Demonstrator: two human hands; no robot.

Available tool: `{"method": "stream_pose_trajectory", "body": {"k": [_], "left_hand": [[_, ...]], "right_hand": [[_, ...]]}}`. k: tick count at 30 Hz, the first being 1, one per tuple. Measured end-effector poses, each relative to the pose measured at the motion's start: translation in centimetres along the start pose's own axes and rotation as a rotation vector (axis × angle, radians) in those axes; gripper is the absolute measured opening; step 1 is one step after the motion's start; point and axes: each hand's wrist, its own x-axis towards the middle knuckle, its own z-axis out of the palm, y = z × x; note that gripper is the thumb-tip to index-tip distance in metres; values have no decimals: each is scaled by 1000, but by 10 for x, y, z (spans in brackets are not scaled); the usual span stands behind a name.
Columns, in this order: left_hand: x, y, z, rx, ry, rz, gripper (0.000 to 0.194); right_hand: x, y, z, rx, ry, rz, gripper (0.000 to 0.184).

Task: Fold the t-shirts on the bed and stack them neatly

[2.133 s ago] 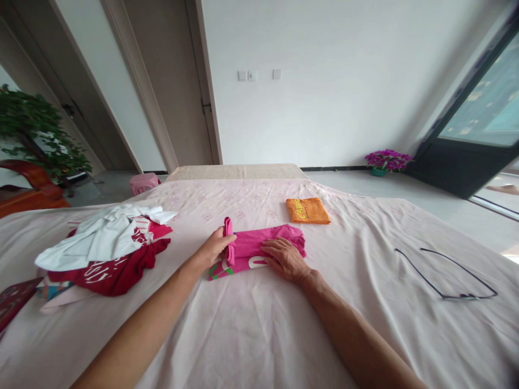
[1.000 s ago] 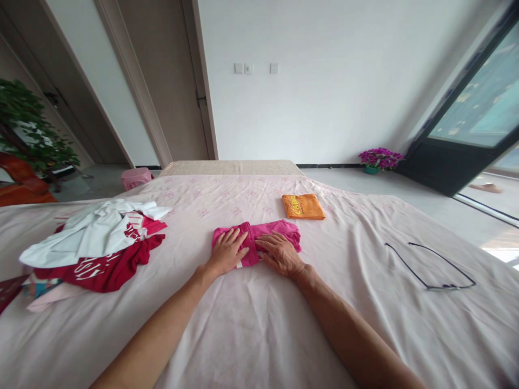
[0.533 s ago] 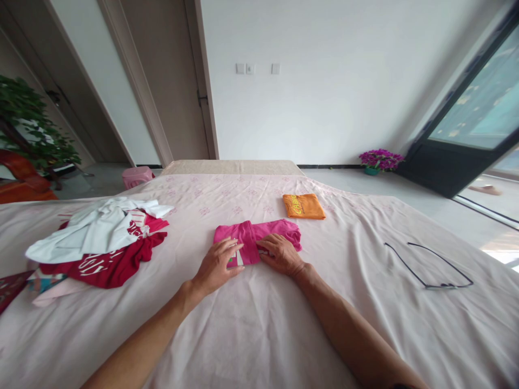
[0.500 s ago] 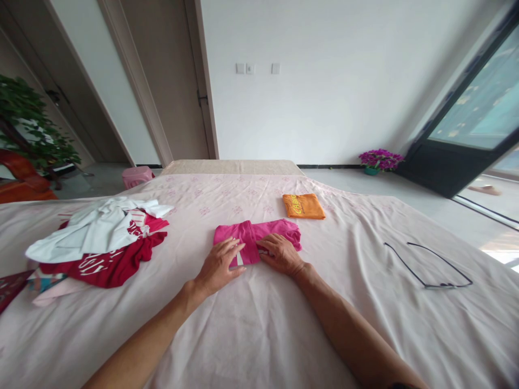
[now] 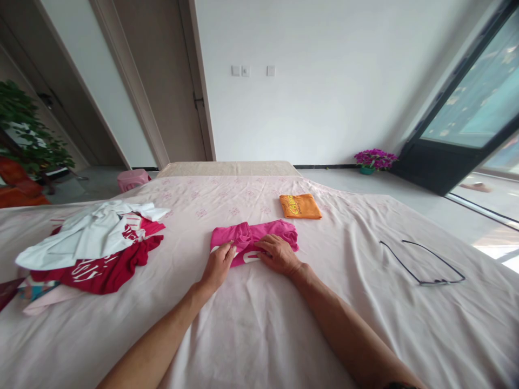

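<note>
A pink shirt (image 5: pixel 279 229) with white print lies folded into a long narrow bundle in the middle of the bed. My left hand (image 5: pixel 219 263) is closed at its left front part, thumb and fingers pinching a raised fold of the fabric. My right hand (image 5: pixel 279 255) rests on the front of the bundle with bent fingers gripping the cloth; the palm side is hidden. Just beyond, slightly right, lies an orange folded shirt (image 5: pixel 306 208) with yellow lettering, apart from both hands.
A loose heap has a white garment (image 5: pixel 81 232) over a dark red garment (image 5: pixel 109 270) at left. Black-framed glasses (image 5: pixel 440 282) lie at right on the pale, wrinkled sheet (image 5: pixel 251 335). Beyond the bed are a pink stool (image 5: pixel 133 180) and purple flowers (image 5: pixel 375 160).
My left hand has gone from lying spread on the pink shirt to pinching it. The crosswise band of cloth has been lifted and bunched back, showing more white print. The view has shifted slightly.
</note>
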Motion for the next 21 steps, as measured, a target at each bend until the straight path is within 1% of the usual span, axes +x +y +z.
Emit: {"method": "stream_pose_trajectory", "body": {"k": [3,5,8,9,10,12,14,15,17,19,21], "left_hand": [[-3,-1,-2,-82,50,-80,37],[-3,-2,-6,-194,80,-147,37],[1,-6,-16,-371,170,-264,39],[2,-7,-19,-396,183,-286,40],[4,-7,-22,-388,167,-290,41],[5,-5,-23,-270,65,-230,38],[5,3,-17,-71,-29,-83,33],[5,8,-12,35,-42,-2,35],[4,18,1,235,-25,124,50],[5,27,14,379,-27,155,58],[10,32,24,425,-67,113,62]], "right_hand": [[0,1,1,1,2,8,27],[0,2,2,0,5,7,27],[-1,4,3,3,4,0,28],[-1,3,2,5,6,0,29],[-1,3,2,7,6,3,29],[1,-1,2,3,7,27,29],[6,-8,2,-26,5,104,28],[9,-12,3,-50,1,163,28],[14,-21,5,-106,-10,288,25],[17,-26,7,-139,-26,365,21],[18,-27,7,-127,-41,372,21]]}}
